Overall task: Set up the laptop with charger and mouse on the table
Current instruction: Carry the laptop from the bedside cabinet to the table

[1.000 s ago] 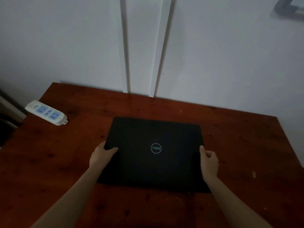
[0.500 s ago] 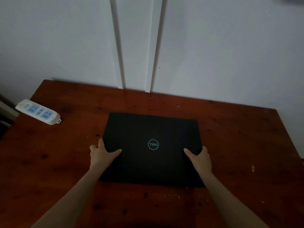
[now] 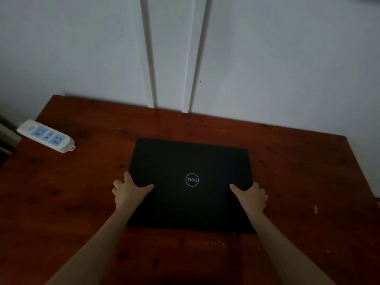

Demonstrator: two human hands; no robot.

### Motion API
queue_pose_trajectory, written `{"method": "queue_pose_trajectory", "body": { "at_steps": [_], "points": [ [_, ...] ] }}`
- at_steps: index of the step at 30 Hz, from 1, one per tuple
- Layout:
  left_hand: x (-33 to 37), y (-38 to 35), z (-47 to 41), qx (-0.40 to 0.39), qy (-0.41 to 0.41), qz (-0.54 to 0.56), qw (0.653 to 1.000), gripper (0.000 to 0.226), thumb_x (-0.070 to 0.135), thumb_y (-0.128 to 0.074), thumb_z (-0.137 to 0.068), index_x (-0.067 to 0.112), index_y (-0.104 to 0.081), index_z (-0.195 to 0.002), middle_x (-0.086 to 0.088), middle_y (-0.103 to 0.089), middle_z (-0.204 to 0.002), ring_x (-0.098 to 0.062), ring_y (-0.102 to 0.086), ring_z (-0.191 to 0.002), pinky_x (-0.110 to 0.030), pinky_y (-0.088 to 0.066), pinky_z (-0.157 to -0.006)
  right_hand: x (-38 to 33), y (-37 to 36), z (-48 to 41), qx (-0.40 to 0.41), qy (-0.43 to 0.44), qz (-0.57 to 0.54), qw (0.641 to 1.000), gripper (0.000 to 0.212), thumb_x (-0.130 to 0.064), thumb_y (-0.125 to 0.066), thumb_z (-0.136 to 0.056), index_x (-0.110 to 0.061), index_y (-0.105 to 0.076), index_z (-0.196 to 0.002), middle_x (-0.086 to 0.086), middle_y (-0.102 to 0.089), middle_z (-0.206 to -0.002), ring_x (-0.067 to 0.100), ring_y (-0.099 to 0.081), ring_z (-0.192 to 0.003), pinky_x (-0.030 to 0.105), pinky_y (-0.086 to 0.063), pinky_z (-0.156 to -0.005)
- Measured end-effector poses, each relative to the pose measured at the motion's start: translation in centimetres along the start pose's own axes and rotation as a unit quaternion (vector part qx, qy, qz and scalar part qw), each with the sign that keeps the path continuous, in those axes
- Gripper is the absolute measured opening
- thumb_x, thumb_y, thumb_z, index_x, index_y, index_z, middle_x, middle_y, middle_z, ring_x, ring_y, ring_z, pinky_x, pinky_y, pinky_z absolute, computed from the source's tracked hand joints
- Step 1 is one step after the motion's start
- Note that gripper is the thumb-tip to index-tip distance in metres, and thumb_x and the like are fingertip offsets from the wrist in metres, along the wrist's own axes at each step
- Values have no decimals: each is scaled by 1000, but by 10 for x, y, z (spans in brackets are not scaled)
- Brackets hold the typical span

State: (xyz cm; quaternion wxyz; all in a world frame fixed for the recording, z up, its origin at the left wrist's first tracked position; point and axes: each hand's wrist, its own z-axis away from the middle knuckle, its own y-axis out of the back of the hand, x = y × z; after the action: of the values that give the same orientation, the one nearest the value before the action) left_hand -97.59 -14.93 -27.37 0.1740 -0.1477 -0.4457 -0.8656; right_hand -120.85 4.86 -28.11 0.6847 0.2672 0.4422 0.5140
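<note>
A closed black laptop [image 3: 191, 161] with a round logo on its lid lies flat in the middle of the reddish-brown wooden table [image 3: 298, 182]. My left hand [image 3: 129, 192] grips the laptop's left edge, thumb lying across the lid and fingers curled at the side. At the right edge my right hand [image 3: 251, 197] holds the laptop the same way, thumb on top of the lid. No charger or mouse is in view.
A white power strip [image 3: 46, 135] with blue sockets lies at the table's far left corner. A white wall with two vertical strips [image 3: 170, 58] rises right behind the table. Bare wood surrounds the laptop, with small pale specks near the front edge.
Both thumbs have moved from the laptop's side edges onto the lid. The laptop sits a little farther back on the table than one second ago.
</note>
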Motion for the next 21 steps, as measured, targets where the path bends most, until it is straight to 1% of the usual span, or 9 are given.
{"method": "queue_pose_trajectory", "body": {
  "at_steps": [4,7,11,17,19,21],
  "points": [
    [5,3,-2,29,11,-87,996,93,52,-69,-73,14,-21,-143,-20,-30,-142,-37,-28,-130,-47,-32,-103,-1,-1,1,7,-3,-2,1000,81,-53,-68,-73,-7,-39,-132,17,-38,-136,33,-34,-127,47,-37,-101],
    [5,1,-4,27,12,-85,996,93,50,-69,-73,12,-21,-143,-22,-32,-141,-38,-29,-129,-46,-33,-103,-4,-1,3,11,-4,4,1000,78,-53,-68,-74,-5,-41,-129,16,-35,-135,33,-34,-126,47,-37,-100],
    [5,-1,-1,32,9,-105,994,96,54,-67,-73,12,-17,-144,-22,-29,-142,-38,-28,-129,-46,-32,-104,-6,1,9,4,1,31,1000,86,-56,-67,-73,-6,-35,-135,16,-31,-139,33,-32,-128,46,-35,-102],
    [2,6,8,27,-7,-137,990,94,61,-57,-78,14,-12,-146,-18,-26,-146,-35,-25,-133,-46,-30,-105,3,8,23,-6,74,82,994,95,-57,-59,-79,-7,-15,-146,17,-22,-147,32,-26,-134,42,-32,-106],
    [-1,11,15,28,-21,-139,990,91,59,-54,-81,16,-8,-147,-17,-24,-148,-35,-24,-134,-47,-30,-106,6,14,31,-3,101,100,990,93,-58,-57,-80,-13,-11,-147,16,-20,-148,32,-25,-135,42,-31,-106],
    [-2,18,23,39,-41,-133,990,88,57,-52,-83,18,-6,-147,-16,-23,-149,-35,-23,-135,-48,-29,-107,6,23,39,8,139,106,985,91,-58,-57,-80,-18,-10,-148,15,-19,-149,32,-24,-136,43,-30,-107]
  ]
}}
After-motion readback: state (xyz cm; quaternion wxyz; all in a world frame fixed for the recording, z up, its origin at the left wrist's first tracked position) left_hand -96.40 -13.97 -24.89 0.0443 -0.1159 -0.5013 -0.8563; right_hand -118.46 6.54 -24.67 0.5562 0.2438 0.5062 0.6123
